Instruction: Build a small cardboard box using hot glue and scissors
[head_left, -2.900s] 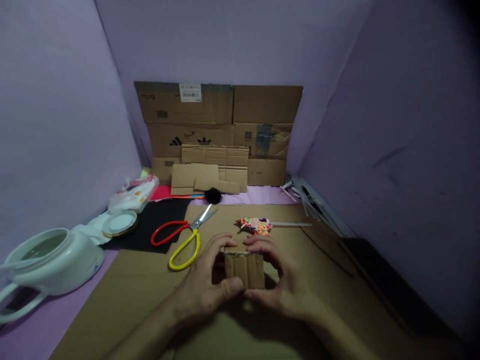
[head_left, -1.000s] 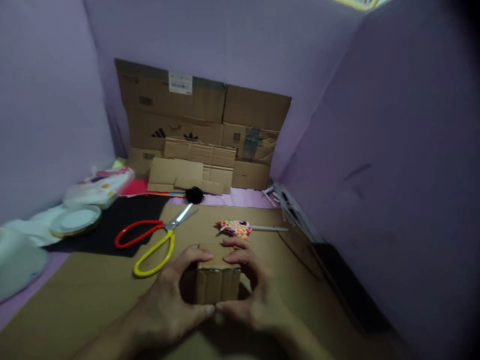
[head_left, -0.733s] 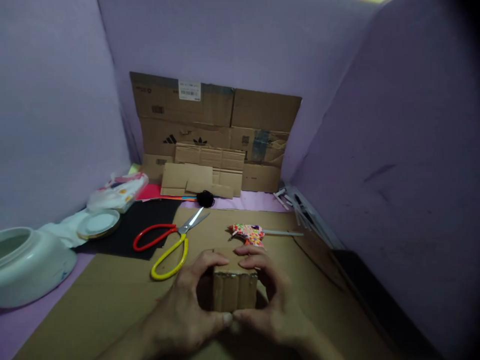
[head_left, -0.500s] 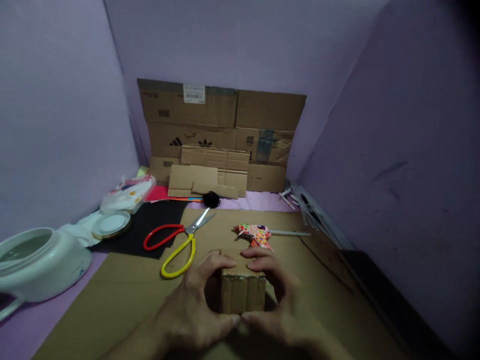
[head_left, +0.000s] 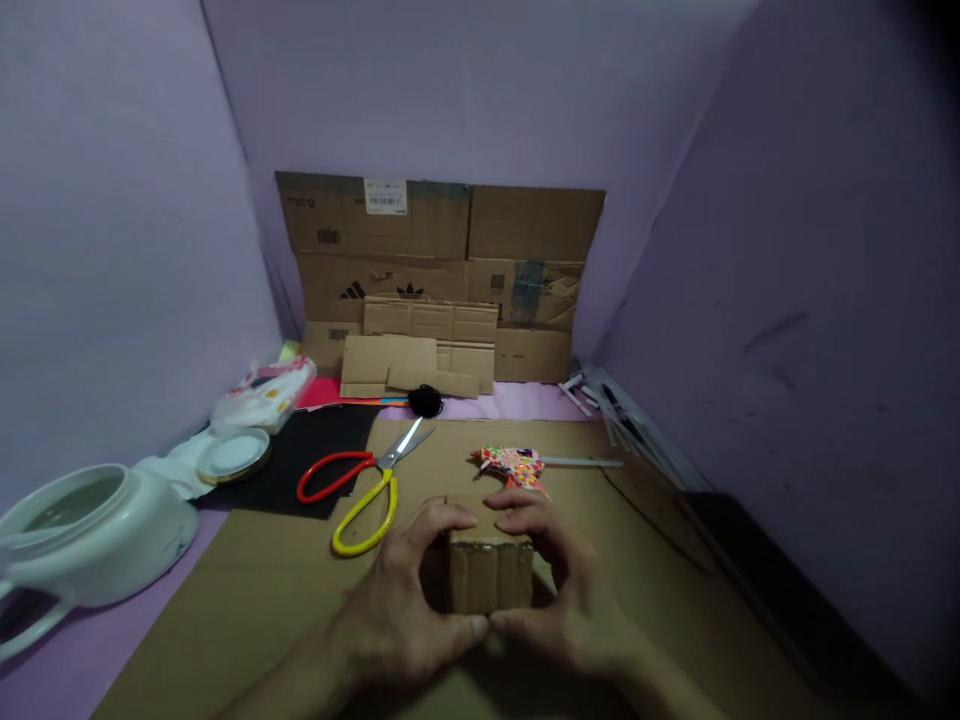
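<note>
A small cardboard box (head_left: 491,578) stands between my hands, low in the middle of the view. My left hand (head_left: 409,600) grips its left side, with fingertips on the top and the thumb at the lower front edge. On the right side, my right hand (head_left: 566,590) holds it the same way, and the two thumb tips nearly meet. Uneven, shiny edging runs along the box's upper front edge. Just beyond the box lies a flower-patterned glue gun (head_left: 514,465) with a glue stick in its back. Scissors (head_left: 367,490) with red and yellow handles lie spread to the left.
A white pot (head_left: 112,540) and a jar lid (head_left: 234,453) stand at left, near black paper (head_left: 300,480). Cardboard sheets (head_left: 435,230) lean on the back wall behind black yarn (head_left: 426,401). Glue sticks (head_left: 630,420) and a dark slab (head_left: 780,590) lie at right.
The camera view has shifted slightly, so the surroundings sit a little differently in the picture. Both hands keep their hold on the cardboard box.
</note>
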